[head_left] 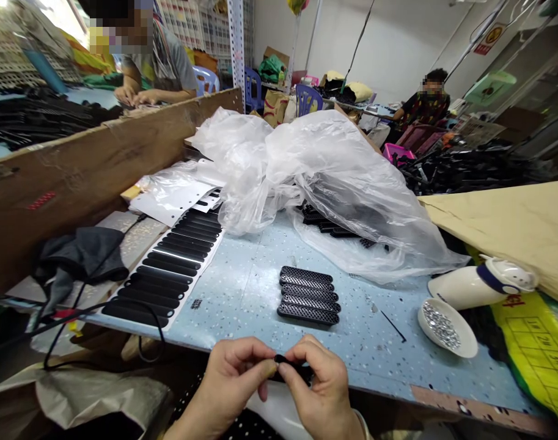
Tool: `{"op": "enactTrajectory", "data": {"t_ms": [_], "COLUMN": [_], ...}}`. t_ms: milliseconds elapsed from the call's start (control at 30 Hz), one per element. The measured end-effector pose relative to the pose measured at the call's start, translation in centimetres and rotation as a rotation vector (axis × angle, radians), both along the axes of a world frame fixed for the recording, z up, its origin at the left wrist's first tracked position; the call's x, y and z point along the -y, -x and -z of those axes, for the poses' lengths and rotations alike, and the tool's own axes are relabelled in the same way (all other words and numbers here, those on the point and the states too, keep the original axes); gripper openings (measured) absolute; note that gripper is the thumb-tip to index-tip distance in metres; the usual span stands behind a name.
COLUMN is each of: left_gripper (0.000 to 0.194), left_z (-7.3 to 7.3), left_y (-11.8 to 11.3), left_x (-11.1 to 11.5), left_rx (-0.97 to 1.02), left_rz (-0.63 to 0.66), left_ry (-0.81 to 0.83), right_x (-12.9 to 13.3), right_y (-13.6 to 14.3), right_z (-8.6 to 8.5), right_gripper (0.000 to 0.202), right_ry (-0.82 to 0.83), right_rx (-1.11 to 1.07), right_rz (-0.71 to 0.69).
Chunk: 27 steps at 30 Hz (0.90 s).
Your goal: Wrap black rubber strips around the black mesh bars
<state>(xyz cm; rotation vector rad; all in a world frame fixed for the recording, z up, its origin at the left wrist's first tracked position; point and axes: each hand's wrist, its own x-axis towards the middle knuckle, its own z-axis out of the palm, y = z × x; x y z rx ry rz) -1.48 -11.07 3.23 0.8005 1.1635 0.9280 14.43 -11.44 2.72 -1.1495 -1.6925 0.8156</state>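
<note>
At the table's near edge, my left hand (242, 373) and my right hand (318, 379) meet, both closed in a pinch. Between their fingertips is the end of a small black piece (279, 359); the rest of it runs back under my right fingers, mostly hidden. Just beyond my hands, several black perforated strips with rounded ends (308, 296) lie side by side in a neat block. A white sheet (205, 260) at the left carries a long row of flat black strips. To the right, a white bowl (466, 342) contains many small shiny metal pieces.
A thin black rod (393, 326) lies beside the bowl, and a white bottle (471, 284) rests on its side behind it. Clear plastic sheeting (343, 165) covers more black parts. A wooden board (99, 153) borders the left; a dark cloth (84, 256) and cables lie there. Two people sit further back.
</note>
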Motion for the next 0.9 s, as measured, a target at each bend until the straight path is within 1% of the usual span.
{"op": "enactTrajectory", "data": {"t_ms": [100, 200, 267, 300, 333, 367, 400, 433, 467, 500, 533, 600, 667, 733, 800, 833, 900], "left_gripper": [0.016, 0.020, 0.023, 0.029, 0.031, 0.025, 0.011, 0.015, 0.032, 0.046, 0.051, 0.046, 0.041, 0.041, 0.039, 0.037, 0.032], "left_z": [0.3, 1.0, 1.8, 2.3, 3.0, 3.7, 4.5, 5.1, 5.5, 5.7, 5.6, 4.7, 3.1, 1.4, 0.3, 0.0, -0.1], "left_y": [0.9, 3.2, 5.4, 6.6, 7.8, 8.9, 9.9, 10.8, 11.6, 12.1, 12.5, 12.5, 11.6, 10.0, 7.9, 6.8, 4.4], "left_x": [-0.1, 0.3, 1.2, 1.8, 2.3, 2.9, 3.5, 3.9, 4.4, 4.7, 4.9, 5.1, 4.9, 4.2, 3.3, 2.7, 1.6], "left_rx": [-0.137, -0.274, -0.458, -0.563, -0.663, -0.741, -0.785, -0.799, -0.790, -0.763, -0.723, -0.574, -0.312, -0.037, 0.097, 0.112, 0.104], "left_rz": [-0.042, -0.081, -0.038, 0.006, 0.022, 0.037, 0.063, 0.098, 0.140, 0.164, 0.165, 0.099, 0.006, -0.054, -0.079, -0.077, -0.043], "left_ry": [-0.054, -0.079, -0.117, -0.165, -0.220, -0.268, -0.300, -0.306, -0.289, -0.254, -0.199, -0.042, 0.128, 0.220, 0.213, 0.193, 0.146], "right_x": [-0.1, -0.4, -0.7, -0.9, -1.0, -1.1, -1.2, -1.1, -1.1, -1.0, -0.8, -0.6, -0.4, -0.3, -0.4, -0.4, -0.6], "right_y": [-0.4, -1.2, -1.8, -2.2, -2.6, -2.9, -3.3, -3.7, -4.0, -4.3, -4.5, -4.6, -4.4, -3.9, -3.2, -2.8, -2.2], "right_z": [0.3, 0.1, -0.1, -0.2, -0.3, -0.3, -0.3, -0.1, 0.1, 0.3, 0.6, 1.1, 1.4, 1.4, 0.9, 0.6, 0.1], "right_gripper": [0.011, 0.011, 0.008, 0.005, 0.005, 0.006, 0.008, 0.009, 0.009, 0.010, 0.010, 0.013, 0.014, 0.015, 0.015, 0.014, 0.013], "right_ry": [0.005, 0.019, 0.050, 0.068, 0.086, 0.100, 0.109, 0.114, 0.118, 0.124, 0.133, 0.168, 0.209, 0.235, 0.245, 0.250, 0.263], "right_rx": [0.020, 0.021, 0.015, 0.014, 0.019, 0.026, 0.033, 0.040, 0.046, 0.050, 0.048, 0.027, -0.008, -0.024, -0.018, -0.012, -0.006], "right_rz": [-0.007, 0.039, 0.074, 0.083, 0.079, 0.068, 0.064, 0.065, 0.065, 0.057, 0.047, 0.021, 0.004, -0.016, -0.051, -0.068, -0.091]}}
